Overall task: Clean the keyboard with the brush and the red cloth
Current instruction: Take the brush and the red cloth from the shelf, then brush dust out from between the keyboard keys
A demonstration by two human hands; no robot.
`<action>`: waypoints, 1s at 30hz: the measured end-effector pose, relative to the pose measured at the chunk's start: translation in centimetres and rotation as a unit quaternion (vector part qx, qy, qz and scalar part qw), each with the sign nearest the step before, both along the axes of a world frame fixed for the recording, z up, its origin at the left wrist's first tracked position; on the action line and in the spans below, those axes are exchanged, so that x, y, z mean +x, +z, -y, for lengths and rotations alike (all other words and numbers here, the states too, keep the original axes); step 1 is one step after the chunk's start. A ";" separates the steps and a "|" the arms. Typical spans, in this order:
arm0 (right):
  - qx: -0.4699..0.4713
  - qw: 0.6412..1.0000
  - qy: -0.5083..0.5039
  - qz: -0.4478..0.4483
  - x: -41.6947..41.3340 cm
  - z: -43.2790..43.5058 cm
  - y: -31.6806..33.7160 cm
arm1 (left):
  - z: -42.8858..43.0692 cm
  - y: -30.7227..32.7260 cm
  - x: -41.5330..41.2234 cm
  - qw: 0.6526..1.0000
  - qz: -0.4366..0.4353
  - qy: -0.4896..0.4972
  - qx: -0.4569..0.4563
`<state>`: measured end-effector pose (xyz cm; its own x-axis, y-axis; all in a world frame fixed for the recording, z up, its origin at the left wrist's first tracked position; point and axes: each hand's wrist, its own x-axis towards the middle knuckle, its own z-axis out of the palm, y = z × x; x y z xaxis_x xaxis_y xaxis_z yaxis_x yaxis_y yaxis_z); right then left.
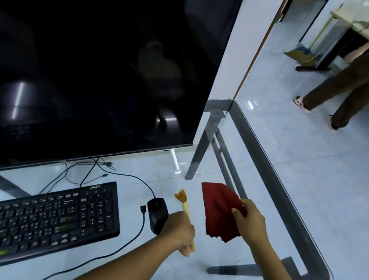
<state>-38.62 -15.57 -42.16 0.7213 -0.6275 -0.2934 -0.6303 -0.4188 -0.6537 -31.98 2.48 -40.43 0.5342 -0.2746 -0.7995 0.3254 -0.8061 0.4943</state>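
The left hand (178, 229) clenched the brush (184, 207) beside the mouse (156, 214); the right hand (250, 219) pinched the cloth (218, 210). The keyboard (30, 219) lay apart, left of both.

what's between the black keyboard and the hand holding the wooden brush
A black computer mouse and a thin black cable with a plug, in the head view.
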 end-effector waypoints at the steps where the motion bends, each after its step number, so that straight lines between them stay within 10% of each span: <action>1: -0.014 1.000 0.003 -0.007 0.1 0.4 -0.1 | 0.4 -0.3 0.0 1.000 0.003 -0.001 -0.001; 14: -0.288 0.955 0.025 -0.061 0.1 -0.5 -0.6 | 1.7 -2.2 -0.2 0.999 0.038 -0.013 -0.022; 30: -0.146 0.980 0.119 -0.060 3.4 -11.7 0.8 | -19.2 -1.2 4.5 0.904 0.423 -0.018 -0.064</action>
